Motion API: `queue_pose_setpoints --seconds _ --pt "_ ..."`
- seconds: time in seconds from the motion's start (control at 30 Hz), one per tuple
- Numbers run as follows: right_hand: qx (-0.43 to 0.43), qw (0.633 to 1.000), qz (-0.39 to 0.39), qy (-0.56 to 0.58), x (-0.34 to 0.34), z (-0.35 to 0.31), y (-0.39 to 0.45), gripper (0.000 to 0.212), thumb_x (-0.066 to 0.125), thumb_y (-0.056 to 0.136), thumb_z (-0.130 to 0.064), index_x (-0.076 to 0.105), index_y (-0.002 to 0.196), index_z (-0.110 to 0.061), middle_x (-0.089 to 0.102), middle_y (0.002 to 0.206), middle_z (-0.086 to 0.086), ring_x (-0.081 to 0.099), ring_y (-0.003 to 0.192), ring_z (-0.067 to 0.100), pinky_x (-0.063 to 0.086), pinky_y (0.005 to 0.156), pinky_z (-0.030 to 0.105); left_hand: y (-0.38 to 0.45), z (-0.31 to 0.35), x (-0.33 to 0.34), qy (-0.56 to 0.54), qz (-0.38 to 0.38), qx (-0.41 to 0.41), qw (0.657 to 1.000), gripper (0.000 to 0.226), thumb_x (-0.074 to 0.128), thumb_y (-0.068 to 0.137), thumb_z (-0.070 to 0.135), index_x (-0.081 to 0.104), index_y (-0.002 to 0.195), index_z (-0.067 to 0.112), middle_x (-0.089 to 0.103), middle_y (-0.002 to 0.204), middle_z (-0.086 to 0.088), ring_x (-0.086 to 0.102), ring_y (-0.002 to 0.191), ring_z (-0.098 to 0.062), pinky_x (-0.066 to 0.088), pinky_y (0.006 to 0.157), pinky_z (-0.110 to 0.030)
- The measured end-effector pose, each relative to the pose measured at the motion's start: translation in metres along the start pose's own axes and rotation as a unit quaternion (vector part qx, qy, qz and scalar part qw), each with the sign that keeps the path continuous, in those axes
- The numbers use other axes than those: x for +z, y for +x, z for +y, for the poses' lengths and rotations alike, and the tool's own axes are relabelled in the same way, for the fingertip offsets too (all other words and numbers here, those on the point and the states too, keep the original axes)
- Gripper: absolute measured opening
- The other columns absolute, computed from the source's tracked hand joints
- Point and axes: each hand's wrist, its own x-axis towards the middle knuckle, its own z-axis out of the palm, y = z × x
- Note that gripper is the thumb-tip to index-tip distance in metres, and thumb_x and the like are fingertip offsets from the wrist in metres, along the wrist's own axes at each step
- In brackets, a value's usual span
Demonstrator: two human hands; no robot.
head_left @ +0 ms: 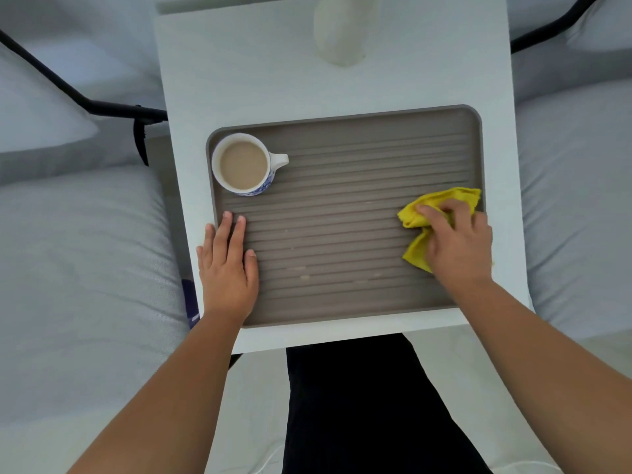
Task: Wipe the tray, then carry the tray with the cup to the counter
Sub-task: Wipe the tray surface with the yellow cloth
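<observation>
Wiping is the step in hand: the right hand (458,241) is gripping a yellow cloth (434,213) at the tray (342,302)'s right edge, while the left hand (227,265) is lying flat, fingers released, steadying the tray on the white surface (307,87). Pale drips are showing mid-tray, likely needing a leftward sweep next. In its far-left corner, the cup (244,164) is holding milky drink.

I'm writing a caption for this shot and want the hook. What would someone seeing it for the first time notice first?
The bright yellow cloth, bunched under the right hand at the right edge of the ribbed grey tray, stands out most. Next comes the blue-patterned cup of milky drink in the tray's far left corner. The left hand lies flat on the tray's near left edge, and pale drips still mark the ridges near the front.
</observation>
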Motion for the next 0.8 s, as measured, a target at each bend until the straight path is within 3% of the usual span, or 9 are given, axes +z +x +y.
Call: queue_pose_setpoints --seconds 0.1,0.2,0.27,0.43,0.6,0.8 --pt "0.072 0.996 0.0 0.045 -0.005 0.004 0.002 0.048 0.052 0.078 0.006 0.063 0.121 -0.012 0.056 0.118 0.024 0.049 0.089 0.043 0.046 0.079 0.052 0.0 0.001 0.0 -0.003 0.005 0.002 1.0 0.053 0.036 0.098 0.025 0.031 0.151 0.023 0.022 0.16 0.001 0.011 0.149 -0.027 0.011 0.119 -0.052" --pt "0.165 0.977 0.039 0.132 -0.008 0.002 0.008 0.048 0.046 0.085 0.003 0.055 0.129 -0.014 0.049 0.124 0.02 0.046 0.102 0.042 0.043 0.089 0.047 0.0 0.001 0.0 -0.002 0.007 0.006 1.0 0.053 0.037 0.098 0.025 0.031 0.151 0.022 0.022 0.16 0.0 0.012 0.148 -0.028 0.012 0.118 -0.053" --pt "0.173 0.969 0.071 0.162 -0.007 -0.003 0.015 0.048 0.043 0.087 0.002 0.053 0.131 -0.014 0.048 0.128 0.019 0.047 0.105 0.04 0.04 0.093 0.043 0.001 0.001 0.0 -0.001 0.007 0.009 1.0 0.053 0.036 0.098 0.026 0.031 0.151 0.021 0.022 0.16 -0.001 0.012 0.149 -0.029 0.012 0.118 -0.052" --pt "0.186 0.98 0.034 0.061 0.005 -0.028 0.032 0.039 0.045 0.087 -0.01 0.058 0.124 -0.014 0.049 0.138 0.008 0.047 0.106 0.038 0.032 0.089 0.04 0.0 0.0 0.001 0.006 0.012 0.01 1.0 0.053 0.038 0.098 0.024 0.032 0.151 0.02 0.023 0.16 -0.002 0.012 0.148 -0.03 0.013 0.118 -0.054" --pt "0.14 0.986 0.001 0.086 0.013 -0.072 0.026 0.041 0.051 0.083 -0.013 0.061 0.122 -0.019 0.054 0.135 0.004 0.049 0.103 0.037 0.036 0.082 0.04 0.0 0.002 0.002 0.009 0.021 0.015 1.0 0.053 0.039 0.097 0.024 0.033 0.15 0.018 0.025 0.159 -0.004 0.014 0.148 -0.031 0.014 0.117 -0.054" --pt "-0.056 0.992 -0.091 0.066 0.025 -0.141 0.016 0.047 0.045 0.087 -0.014 0.049 0.133 -0.024 0.049 0.138 0.002 0.047 0.106 0.035 0.038 0.082 0.041 0.0 0.002 0.002 0.014 0.029 0.019 0.999 0.054 0.039 0.096 0.023 0.035 0.149 0.015 0.027 0.158 -0.007 0.017 0.146 -0.034 0.016 0.117 -0.054"
